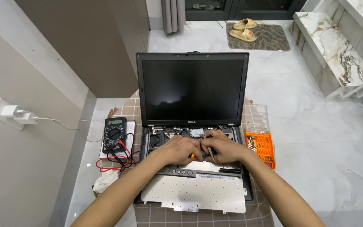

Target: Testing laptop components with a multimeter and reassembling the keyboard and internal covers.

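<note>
Hands meet over opened laptop [192, 126] chassis at frame centre: left hand [180, 150] curled on small orange-tipped tool [192, 156], right hand [222, 148] gripping grey tweezers [210, 152]. Detached keyboard [194, 193] lies face-down at 6 o'clock, covering lower deck. Multimeter [114, 133] with red-black leads at 9 o'clock; orange screwdriver-bit case [261, 147] at 3 o'clock. Checked table [257, 210] beneath.

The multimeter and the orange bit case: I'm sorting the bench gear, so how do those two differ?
The multimeter is black with a dial and small screen; the orange bit case is a bright open tray of bits. The multimeter lies left of the laptop, near the left hand, with red and black leads trailing; the bit case lies right of it, near the right hand, with no cords. Both rest flat, untouched.
</note>
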